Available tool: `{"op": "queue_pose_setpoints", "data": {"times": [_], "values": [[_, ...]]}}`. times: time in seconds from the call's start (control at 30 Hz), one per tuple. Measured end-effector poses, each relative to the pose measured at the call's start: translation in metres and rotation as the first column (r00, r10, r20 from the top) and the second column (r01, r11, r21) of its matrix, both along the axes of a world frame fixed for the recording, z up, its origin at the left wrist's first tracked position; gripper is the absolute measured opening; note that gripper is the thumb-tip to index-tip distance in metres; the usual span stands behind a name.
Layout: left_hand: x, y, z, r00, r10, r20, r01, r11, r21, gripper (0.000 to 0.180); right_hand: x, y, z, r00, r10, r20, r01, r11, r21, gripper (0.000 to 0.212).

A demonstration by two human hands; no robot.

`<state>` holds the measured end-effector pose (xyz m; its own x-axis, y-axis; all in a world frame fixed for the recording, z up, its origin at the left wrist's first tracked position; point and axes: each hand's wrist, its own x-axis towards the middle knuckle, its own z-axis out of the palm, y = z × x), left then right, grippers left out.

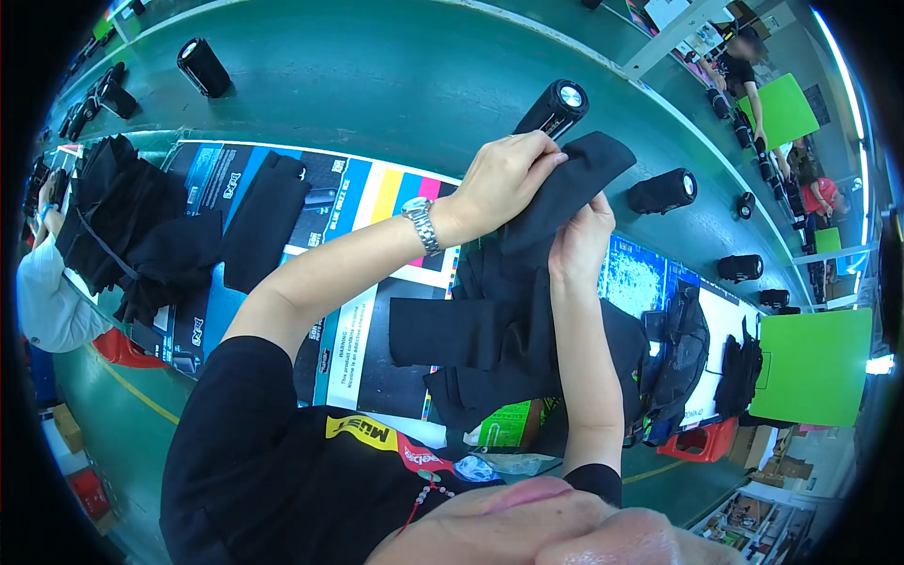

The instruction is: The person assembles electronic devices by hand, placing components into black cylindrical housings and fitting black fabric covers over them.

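A black cloth pouch (589, 169) is stretched between my two hands above the table. My left hand (504, 184), with a metal watch at its wrist, pinches its upper left edge, fingers closed. My right hand (581, 240) grips the lower right side, its fingers partly hidden by the cloth. Just beyond my left hand, a black cylindrical speaker (554, 111) with a shiny round end sits on the green surface; I cannot tell whether the hand touches it. Below my hands lies a loose heap of black cloth pouches (513, 330), one of them flat toward the left.
More black speakers (664, 191) are spread along the green conveyor (377, 75). A tall stack of black pouches (127, 226) and a flat black pouch (266, 221) lie at left on printed sheets (372, 311). A black mesh bag (680, 358) rests at right. Other people work farther off.
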<state>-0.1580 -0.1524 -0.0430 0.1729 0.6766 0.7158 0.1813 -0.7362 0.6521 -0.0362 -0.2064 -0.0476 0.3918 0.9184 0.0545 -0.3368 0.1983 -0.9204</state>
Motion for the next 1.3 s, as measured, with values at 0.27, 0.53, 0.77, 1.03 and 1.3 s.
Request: {"op": "queue_pose_setpoints", "data": {"times": [0.27, 0.53, 0.77, 1.03, 1.3], "values": [[0.002, 0.009, -0.001, 0.916, -0.189, 0.353, 0.344, 0.822, -0.454, 0.017, 0.014, -0.006, 0.013, 0.994, 0.042, -0.101, -0.030, 0.993, 0.110, 0.025], [0.012, 0.033, -0.014, 0.636, -0.360, 0.682, 0.771, 0.309, -0.556, 0.026, 0.050, 0.038, 0.014, 0.995, -0.080, 0.052, 0.076, 0.994, 0.075, 0.011], [0.065, 0.094, -0.018, 0.957, -0.031, 0.288, 0.115, 0.954, -0.277, 0.022, 0.070, 0.105, 0.019, 0.390, -0.564, 0.728, 0.448, 0.807, 0.385, 0.012], [0.080, 0.140, -0.028, 0.773, -0.068, 0.631, 0.566, 0.525, -0.636, 0.026, 0.121, 0.151, -0.003, 0.946, -0.042, 0.323, 0.129, 0.959, -0.253, 0.017], [0.085, 0.150, -0.031, 0.740, 0.038, 0.671, 0.625, 0.330, -0.708, 0.017, 0.121, 0.150, 0.002, 0.880, -0.030, 0.474, 0.169, 0.952, -0.254, 0.018]]}}
